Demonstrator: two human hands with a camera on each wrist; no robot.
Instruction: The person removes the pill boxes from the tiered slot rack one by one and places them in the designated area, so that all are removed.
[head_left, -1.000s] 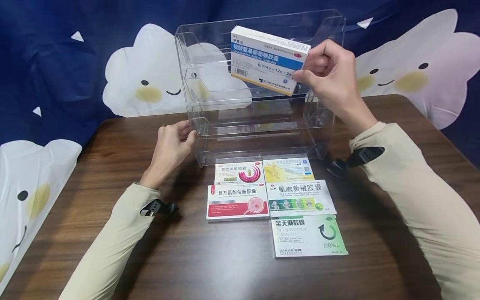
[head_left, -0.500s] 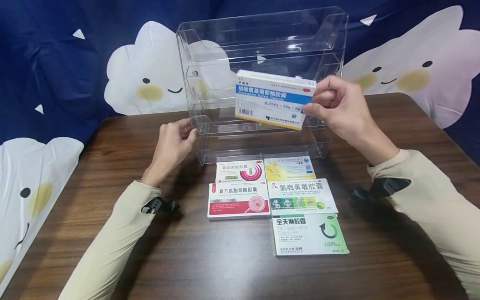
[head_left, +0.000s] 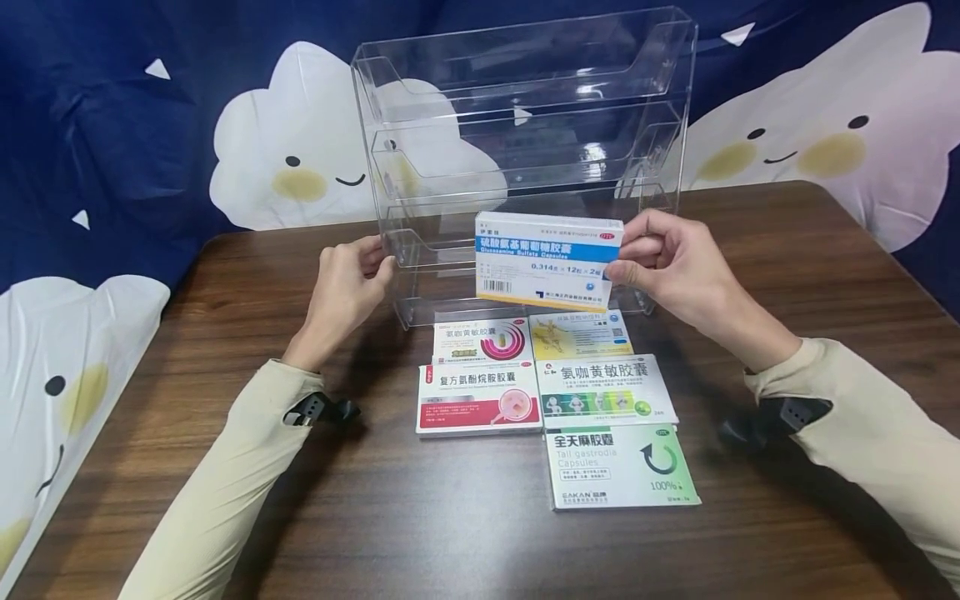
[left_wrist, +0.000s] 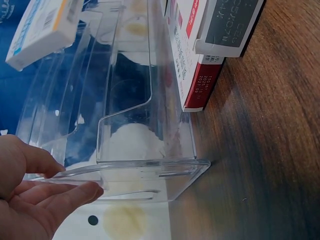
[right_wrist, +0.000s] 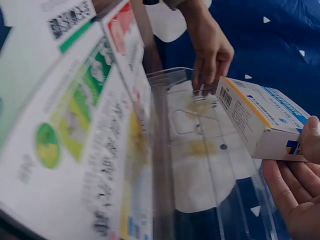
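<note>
My right hand (head_left: pixel 678 262) pinches a white, blue and yellow medicine box (head_left: pixel 547 271) by its right end, thumb on the front. The box is held upright before the lower tiers of a clear plastic display rack (head_left: pixel 525 50). At the rack's left side, my left hand (head_left: pixel 347 287) grips the edge of the side panel. In the left wrist view, the thumb and fingers of the left hand (left_wrist: pixel 45 195) lie on either side of that clear panel. The right wrist view shows the right hand (right_wrist: pixel 300 195) under and behind the end of the held box (right_wrist: pixel 265 120).
In front of the rack, several medicine boxes lie on the wooden table (head_left: pixel 390 517): a pink-ringed box (head_left: pixel 480 340), a yellow box (head_left: pixel 581 335), a red and white box (head_left: pixel 478 400), a green-striped box (head_left: pixel 607 390) and a green box (head_left: pixel 622 467). A blue cloud-patterned curtain (head_left: pixel 112 167) hangs behind.
My right hand has brought the held box down from the rack's upper tiers to its lower ones, and the box has become more level. The left hand stays at the rack's side.
</note>
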